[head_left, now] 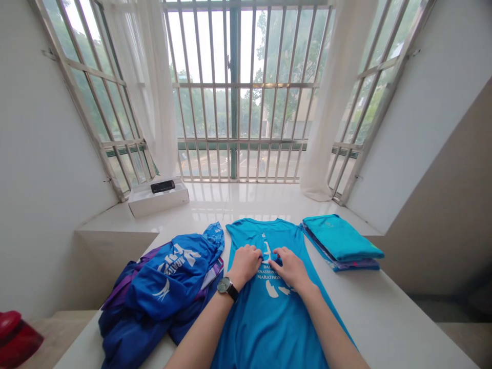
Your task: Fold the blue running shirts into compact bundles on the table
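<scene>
A turquoise T-shirt [249, 328] with a white marathon print lies flat on the white ledge [388, 312], its neck pointing away from me. My left hand [244, 265] and my right hand [290, 267] are on its middle, fingers curled toward each other and pinching the fabric near the print. A black watch [227, 288] sits on my left wrist. Nearest my left hand lies a crumpled royal-blue garment [163, 282]. To the right of the T-shirt is a folded turquoise shirt [340, 238], stacked on another folded garment [346, 264].
A white box [157, 202] stands on the ledge at the far left, with a black handheld device [162, 186] on it. Barred windows [238, 92] and white curtains [330, 102] rise behind the ledge. A red object [15, 338] sits low at the left corner.
</scene>
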Available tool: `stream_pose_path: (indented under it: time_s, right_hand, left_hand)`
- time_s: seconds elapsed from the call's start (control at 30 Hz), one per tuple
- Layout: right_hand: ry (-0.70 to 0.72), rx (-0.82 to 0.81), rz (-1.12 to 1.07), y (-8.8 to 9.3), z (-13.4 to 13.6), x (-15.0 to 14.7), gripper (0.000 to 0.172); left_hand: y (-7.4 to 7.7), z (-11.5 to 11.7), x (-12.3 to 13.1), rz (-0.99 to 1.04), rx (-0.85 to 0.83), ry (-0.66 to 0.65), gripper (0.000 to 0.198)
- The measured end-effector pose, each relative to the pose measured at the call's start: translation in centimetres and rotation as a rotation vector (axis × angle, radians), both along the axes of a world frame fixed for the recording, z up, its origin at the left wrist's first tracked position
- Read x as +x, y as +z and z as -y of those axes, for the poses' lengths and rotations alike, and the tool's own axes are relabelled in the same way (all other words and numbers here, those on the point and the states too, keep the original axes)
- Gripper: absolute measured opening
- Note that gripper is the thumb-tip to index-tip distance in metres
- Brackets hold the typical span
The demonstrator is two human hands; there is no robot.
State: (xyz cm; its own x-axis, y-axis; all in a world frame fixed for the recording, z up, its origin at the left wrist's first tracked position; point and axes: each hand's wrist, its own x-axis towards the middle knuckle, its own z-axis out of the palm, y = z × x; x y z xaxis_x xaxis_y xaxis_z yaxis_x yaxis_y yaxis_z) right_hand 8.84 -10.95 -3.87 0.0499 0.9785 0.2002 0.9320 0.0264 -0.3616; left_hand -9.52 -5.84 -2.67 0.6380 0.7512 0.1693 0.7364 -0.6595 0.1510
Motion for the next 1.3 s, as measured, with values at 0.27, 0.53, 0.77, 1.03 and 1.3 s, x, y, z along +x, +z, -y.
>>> stream_pose_path:
  time_s: [0.27, 0.53, 0.77, 1.03, 1.3]
  right_hand:
    - [-0.023, -0.048, 0.009, -0.6, -0.4, 0.4, 0.017]
    - [-0.045, -0.033, -0.016, -0.6, -0.1, -0.2, 0.028]
    - [-0.101, -0.027, -0.047, -0.1, -1.6, 0.5, 0.029]
    - [0.157, -0.016, -0.276, 1.4, -12.3, -5.2, 0.026]
    - [0.301, -0.138, -0.398, -0.4, -19.3, -8.6, 0.035]
  left_hand:
    - [-1.1, 0.1, 0.2, 0.221, -0.042, 0.084, 0.021]
    - [0.0, 1.0, -0.7, 0.17, -0.135, 0.022, 0.027]
    - [0.7, 8.5, -5.9, 0.217, -0.162, 0.023, 0.048]
    - [-5.3, 13.1, -8.5, 0.182, -0.147, 0.038, 0.063]
    - [-13.4, 10.6, -7.1, 0.141, 0.135, 0.136, 0.031]
